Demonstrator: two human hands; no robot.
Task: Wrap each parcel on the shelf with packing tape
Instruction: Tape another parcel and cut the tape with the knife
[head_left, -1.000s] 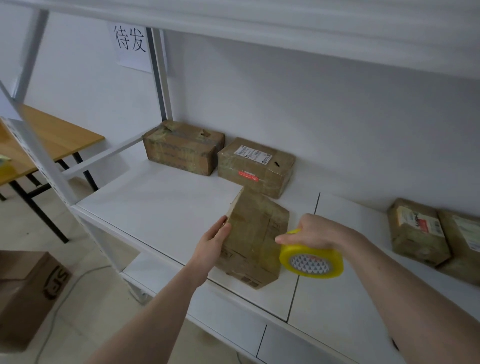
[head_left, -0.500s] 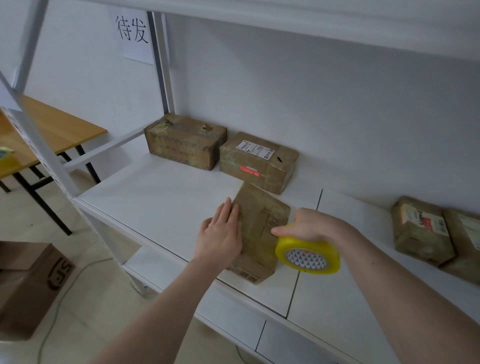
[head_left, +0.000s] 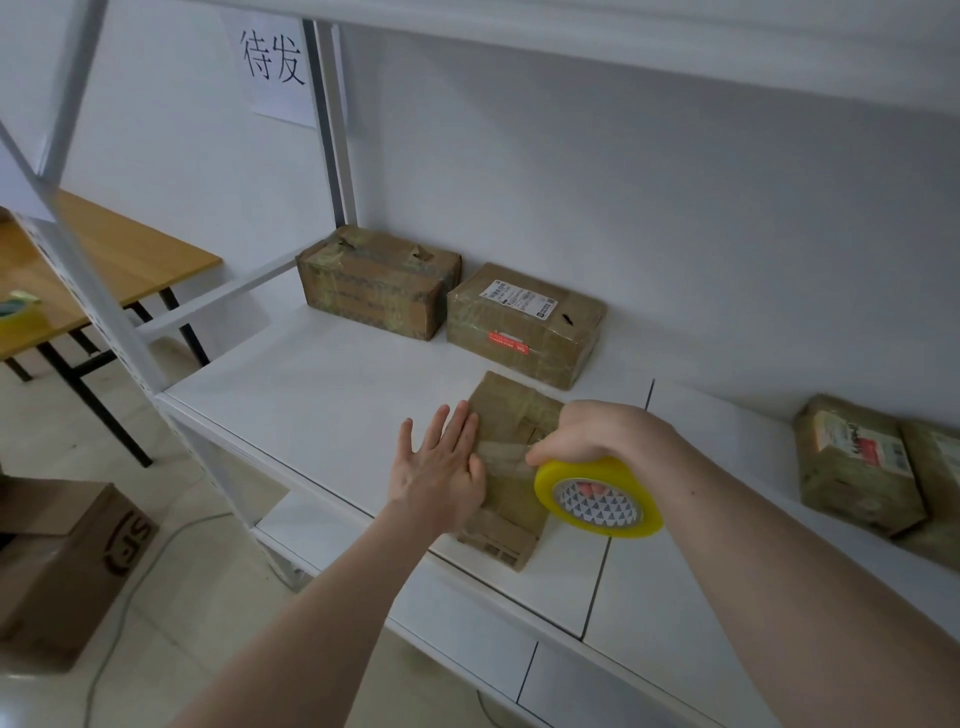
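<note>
White shelf (head_left: 322, 384), metal frame, pale wall behind; a paper sign (head_left: 272, 62) with two printed characters hangs on the wall above the shelf's left end. Parcel (head_left: 511, 467) lies flat near the shelf's front edge, brown card, already glossy with tape. My left hand (head_left: 441, 467) lies flat on the parcel's left side, fingers straight and slightly spread, pressing down on a strip of tape; it grips nothing. My right hand (head_left: 597, 434) is over the parcel's right side, fingers curled round the top of the tape roll (head_left: 597, 496), yellow with a patterned core, held on edge just right of the parcel. A clear strip runs from the roll across the parcel top to my left fingers. Behind the parcel, against the wall: two more boxes side by side, the left box (head_left: 376, 283) unlabelled, the labelled box (head_left: 524, 325) with a white label and a red sticker. Well right of the parcel, at the wall: two further boxes (head_left: 862, 462), touching, partly cut off by the frame edge. Left of the shelf: a wooden table (head_left: 124, 260). On the floor below the shelf's left end: an open carton (head_left: 62, 561).
</note>
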